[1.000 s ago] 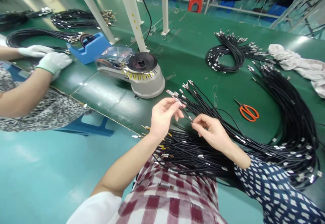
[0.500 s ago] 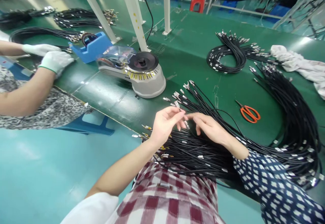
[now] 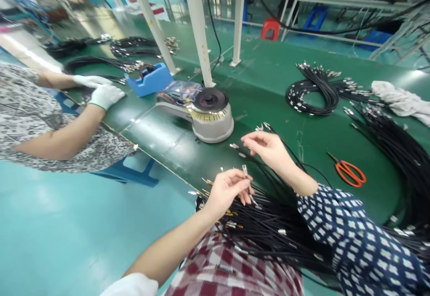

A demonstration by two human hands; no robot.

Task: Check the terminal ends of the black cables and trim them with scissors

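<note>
My left hand (image 3: 231, 190) is closed in a pinch on a black cable (image 3: 249, 193), near its end. The silver connector (image 3: 245, 169) on that end points up past the fingertips. Farther forward and to the right, my right hand (image 3: 268, 148) is raised over a bundle of black cables (image 3: 275, 175), thumb and fingers together; whether something is between them I cannot make out. Silver connector ends (image 3: 234, 146) poke out just left of its fingertips. A thick pile of black cables (image 3: 285, 233) with small white labels lies below both hands, along the table edge and against the checked apron.
Scissors with orange handles (image 3: 350, 173) lie to the right. A round grey tape dispenser (image 3: 213, 126) and a blue tape holder (image 3: 151, 81) stand ahead-left. Coiled cables (image 3: 311, 96) and a white cloth (image 3: 399, 99) are farther back. At left, a co-worker's gloved hands (image 3: 105, 95) rest on the table.
My hands have moved apart: the right went up and forward to the cable ends, while the left keeps its cable lower down. The view has shifted, with the table lower in the picture.
</note>
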